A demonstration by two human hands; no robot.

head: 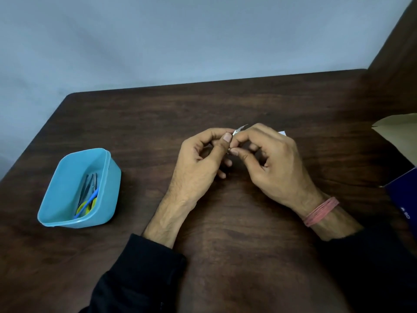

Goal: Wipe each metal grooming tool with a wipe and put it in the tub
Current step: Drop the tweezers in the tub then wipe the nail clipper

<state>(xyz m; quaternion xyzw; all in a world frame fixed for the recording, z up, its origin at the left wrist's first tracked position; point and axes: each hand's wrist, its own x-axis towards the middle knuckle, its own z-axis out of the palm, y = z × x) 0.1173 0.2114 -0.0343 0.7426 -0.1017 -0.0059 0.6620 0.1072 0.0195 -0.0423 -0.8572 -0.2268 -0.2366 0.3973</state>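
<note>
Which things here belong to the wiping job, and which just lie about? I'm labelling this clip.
Job: blue tub, tools in it, small metal piece pinched between left hand and right hand.
Lying about: brown paper, dark blue box.

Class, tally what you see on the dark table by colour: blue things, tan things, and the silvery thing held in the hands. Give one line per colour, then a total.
Blue: 2, the light blue tub and the dark blue box at the right edge
Tan: 1, the paper bag
Silvery: 1, the small metal piece pinched by left hand and right hand
Total: 4
</note>
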